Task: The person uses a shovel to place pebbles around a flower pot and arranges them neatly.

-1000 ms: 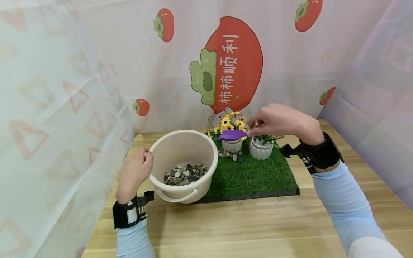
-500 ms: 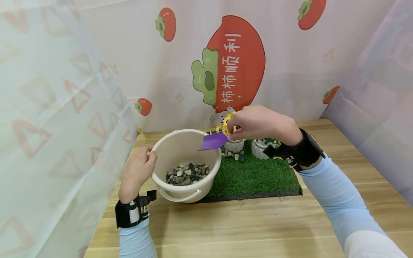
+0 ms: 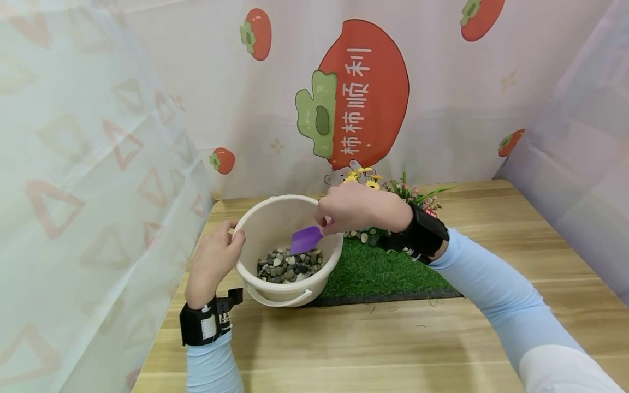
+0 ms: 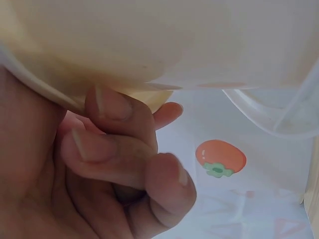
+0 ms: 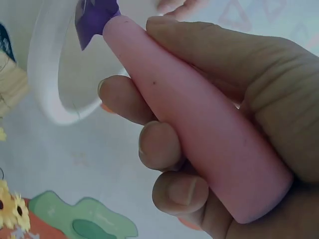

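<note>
A cream bucket [image 3: 326,267] stands tilted toward me at the left of the mat, with grey and white pebbles [image 3: 282,267] over its bottom. My left hand [image 3: 214,261] grips its left rim; in the left wrist view the curled fingers [image 4: 117,149] sit under the rim. My right hand [image 3: 356,207] holds a small shovel by its pink handle [image 5: 194,119]. The purple blade [image 3: 306,240] points down inside the bucket, its tip close over the pebbles. Both wrists wear black camera straps.
Green turf mat [image 3: 388,267] lies right of the bucket. Behind my right hand are yellow flowers [image 3: 372,185] and a leafy plant with pink blossoms [image 3: 410,191], their pots hidden. Loose pebbles [image 3: 365,237] lie on the mat. A printed cloth [image 3: 275,109] hangs behind the wooden table [image 3: 373,349].
My right hand has carried the shovel left and down, from in front of the flowerpots into the bucket. The left hand keeps its grip on the rim.
</note>
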The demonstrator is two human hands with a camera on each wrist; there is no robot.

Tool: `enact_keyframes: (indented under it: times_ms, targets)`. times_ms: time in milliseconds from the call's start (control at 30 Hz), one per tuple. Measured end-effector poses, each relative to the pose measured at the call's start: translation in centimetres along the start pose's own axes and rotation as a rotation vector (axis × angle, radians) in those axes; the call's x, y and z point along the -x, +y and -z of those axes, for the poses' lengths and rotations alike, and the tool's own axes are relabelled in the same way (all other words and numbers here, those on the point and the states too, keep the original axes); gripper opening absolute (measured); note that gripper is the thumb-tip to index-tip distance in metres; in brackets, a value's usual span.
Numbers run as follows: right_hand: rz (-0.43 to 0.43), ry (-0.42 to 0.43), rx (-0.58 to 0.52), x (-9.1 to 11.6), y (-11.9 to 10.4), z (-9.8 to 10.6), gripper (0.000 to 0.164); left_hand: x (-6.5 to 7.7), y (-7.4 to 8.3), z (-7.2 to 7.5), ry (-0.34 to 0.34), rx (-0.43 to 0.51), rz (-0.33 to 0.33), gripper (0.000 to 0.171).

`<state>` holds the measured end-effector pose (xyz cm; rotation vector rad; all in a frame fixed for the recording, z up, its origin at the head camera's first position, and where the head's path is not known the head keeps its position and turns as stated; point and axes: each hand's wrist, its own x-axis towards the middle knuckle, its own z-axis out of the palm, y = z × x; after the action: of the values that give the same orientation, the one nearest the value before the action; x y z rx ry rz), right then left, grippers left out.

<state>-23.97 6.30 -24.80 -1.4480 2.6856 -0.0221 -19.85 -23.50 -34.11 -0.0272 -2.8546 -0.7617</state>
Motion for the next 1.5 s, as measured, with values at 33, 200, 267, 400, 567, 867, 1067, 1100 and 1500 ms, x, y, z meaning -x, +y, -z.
enact_keyframes:
  times_ms: [33,200,267,400,567,867,1067,1100,1500]
  targets:
    - [-0.001,-0.005,0.006,-0.2,-0.1,-0.1,0.01,0.0,0.0,0.0,-0.003,0.004,0.0,0.045]
    - [0.003,-0.018,0.036,-0.9,-0.6,-0.9,0.009,0.0,0.2,0.0,0.008,0.003,-0.013,0.046]
    - [0.004,-0.022,0.049,-1.2,-0.8,-1.1,0.009,0.0,0.2,0.0,0.02,-0.005,-0.02,0.045]
    - [-0.007,-0.047,0.065,-1.8,-1.3,-1.7,0.01,0.0,0.2,-0.1,0.028,-0.002,-0.029,0.044]
    - [-0.015,-0.087,0.057,-2.8,-1.6,-2.6,0.022,0.1,0.3,-0.1,0.019,0.017,-0.021,0.044]
    - [0.001,-0.135,0.113,-5.0,-2.1,-4.7,0.034,0.2,0.4,0.0,0.018,0.02,-0.018,0.043]
    - [0.066,-0.145,0.123,-5.9,-2.4,-6.4,0.04,0.0,0.2,-0.2,0.012,0.009,-0.019,0.042]
    - [0.079,-0.138,0.12,-5.9,-2.3,-6.6,0.041,-0.1,0.2,-0.2,0.007,0.009,-0.019,0.042]
    - [0.13,-0.064,0.003,-6.5,-0.8,-8.1,0.019,-0.2,-0.1,-0.2,0.001,-0.003,-0.014,0.042]
